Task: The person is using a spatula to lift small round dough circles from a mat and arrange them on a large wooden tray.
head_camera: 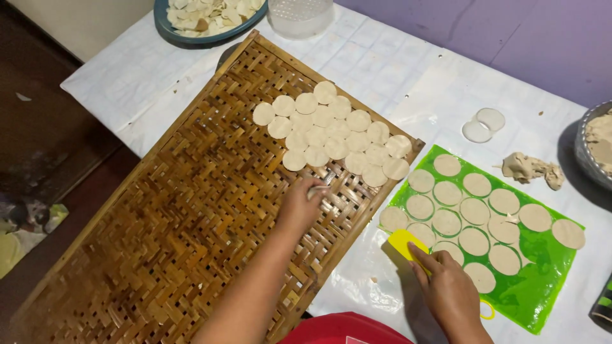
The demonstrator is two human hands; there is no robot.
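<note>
Dough round (317, 190), thin and pale, sits pinched in the fingertips of the left hand (298, 207), low over the woven bamboo tray (191, 210). The hand is mostly closed around it, so only a small edge shows. It is near the 6 o'clock side of the bunch of dough rounds (331, 134) already lying on the tray.

The round looks soft, so it could fold, stretch or tear if the fingers squeeze too hard. It could also land on top of the nearest round, and the two might stick together. The tray has gaps in its weave, and a floppy edge could sag into one.

A round has no true long side. Too little of it shows to tell its tilt for sure.

The right hand (449, 290) holds a yellow scraper (405, 245), with the fingers closed over its back end. The scraper's long side runs from about 4 o'clock to 10 o'clock, and its front edge points toward 10 o'clock, at the near corner of the green mat (548, 261). If it digs in too steeply, it could cut a cut round (473, 242) on the mat.

At 2 o'clock from the mat lies a lump of dough scraps (529, 169), with two clear discs (483, 125) just past it. A blue plate (167, 28) of scraps sits at the far end of the tray, all on a white cloth (382, 64).
</note>
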